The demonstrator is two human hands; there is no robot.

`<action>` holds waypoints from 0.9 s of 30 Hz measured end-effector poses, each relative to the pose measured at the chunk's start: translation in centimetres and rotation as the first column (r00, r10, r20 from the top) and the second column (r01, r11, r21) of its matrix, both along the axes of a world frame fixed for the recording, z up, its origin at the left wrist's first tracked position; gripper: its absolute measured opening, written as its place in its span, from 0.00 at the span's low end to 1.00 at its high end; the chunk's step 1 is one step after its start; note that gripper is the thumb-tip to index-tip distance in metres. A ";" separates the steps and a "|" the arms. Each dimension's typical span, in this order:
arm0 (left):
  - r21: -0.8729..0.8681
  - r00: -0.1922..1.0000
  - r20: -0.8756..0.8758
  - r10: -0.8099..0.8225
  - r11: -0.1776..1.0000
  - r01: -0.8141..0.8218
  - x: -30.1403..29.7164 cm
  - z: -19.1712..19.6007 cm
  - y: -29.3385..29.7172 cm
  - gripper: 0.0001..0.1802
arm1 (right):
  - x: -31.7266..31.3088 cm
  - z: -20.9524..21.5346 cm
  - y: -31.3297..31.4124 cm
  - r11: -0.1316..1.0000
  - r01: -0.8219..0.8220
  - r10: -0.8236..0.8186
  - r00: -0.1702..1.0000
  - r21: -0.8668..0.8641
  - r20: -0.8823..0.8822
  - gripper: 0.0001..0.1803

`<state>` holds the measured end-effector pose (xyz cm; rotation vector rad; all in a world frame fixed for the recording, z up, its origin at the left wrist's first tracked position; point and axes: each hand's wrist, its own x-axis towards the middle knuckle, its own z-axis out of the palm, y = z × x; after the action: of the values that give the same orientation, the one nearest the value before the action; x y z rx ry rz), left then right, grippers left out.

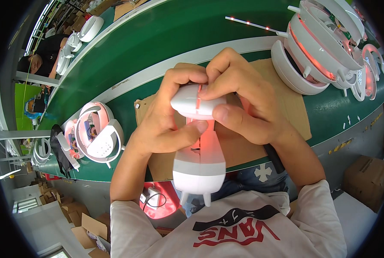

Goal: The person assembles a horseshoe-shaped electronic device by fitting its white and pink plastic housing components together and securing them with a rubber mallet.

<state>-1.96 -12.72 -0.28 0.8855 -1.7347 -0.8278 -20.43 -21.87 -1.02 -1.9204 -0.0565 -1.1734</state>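
Note:
Between my hands is a white plastic housing (199, 174) with a rounded oval top part (191, 102), a wider lower body and short legs. A thin reddish seam crosses the oval part, and the neck below it looks pink. My left hand (168, 116) is closed around the left side, its thumb pressed on the neck under the oval part. On the other side my right hand (250, 96) grips the oval part, with fingertips on the seam and the thumb at its right end. Some fingers behind the housing are hidden.
Brown cardboard (286, 92) covers part of the green bench (166, 47). Large white round housings (316, 47) are stacked at right, a thin lit strip (250, 22) sticking out. More white housings (101, 133) stand at left. Another person (37, 62) is at far left. Cartons (366, 180) sit below.

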 end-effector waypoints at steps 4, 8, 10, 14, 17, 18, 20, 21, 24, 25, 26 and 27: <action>0.028 0.956 0.251 0.153 0.986 -0.165 -1.5 0.7 -0.3 0.30 | 1.0 -0.3 0.7 0.983 0.023 -0.031 0.999 0.183 0.041 0.08; 0.013 0.880 0.391 0.270 0.955 -0.298 -2.8 1.6 -1.2 0.25 | 0.9 -1.3 0.4 0.928 0.066 -0.083 0.996 0.366 0.030 0.16; 0.094 0.885 0.440 0.153 0.972 -0.215 -2.5 2.3 -1.7 0.22 | 0.4 -0.8 -0.4 0.979 0.107 -0.113 0.993 0.175 0.027 0.20; 0.200 0.884 0.467 0.015 0.972 -0.122 -2.0 2.3 -1.4 0.15 | 0.2 -0.4 -0.6 0.988 -0.078 0.081 0.997 0.134 -0.014 0.29; 0.285 0.913 0.407 -0.010 0.951 -0.117 -2.1 2.1 -1.6 0.14 | -0.2 -0.5 -0.9 0.983 -0.137 0.149 0.985 0.123 -0.088 0.41; 0.375 0.942 0.335 -0.018 0.920 -0.116 -2.1 2.1 -1.6 0.14 | -0.1 -0.6 -0.7 0.982 -0.139 0.151 0.985 0.124 -0.089 0.41; 0.453 0.964 0.262 -0.040 0.887 -0.087 -1.9 1.7 -1.9 0.15 | 0.0 -0.8 -0.4 0.960 -0.146 0.171 0.981 0.240 -0.087 0.41; 0.525 0.980 0.188 -0.058 0.850 -0.051 -1.8 1.5 -2.1 0.17 | 0.0 -0.9 -0.4 0.960 -0.144 0.170 0.981 0.239 -0.094 0.41; 0.486 0.979 0.204 -0.023 0.870 -0.081 -1.5 -0.1 -1.3 0.20 | 0.1 -0.7 -0.1 0.985 -0.119 0.132 0.986 0.125 -0.098 0.39; 0.489 0.979 0.202 -0.017 0.868 -0.086 -1.1 -0.5 -1.3 0.20 | -0.1 -0.4 0.1 0.969 -0.150 0.164 0.985 0.197 -0.060 0.32; 0.494 0.987 0.125 -0.102 0.869 0.027 -0.3 -0.8 -1.4 0.25 | 0.0 -0.3 0.2 0.947 -0.181 0.193 0.981 0.267 -0.019 0.25; 0.489 0.981 0.047 -0.187 0.861 0.140 0.2 -0.9 -1.4 0.31 | 0.2 -0.4 0.1 0.945 -0.187 0.199 0.980 0.270 -0.018 0.25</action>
<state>-1.78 -14.10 -1.23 1.1280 -1.7270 -1.3977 -20.26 -21.73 -1.42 -1.6614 -0.0577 -0.9545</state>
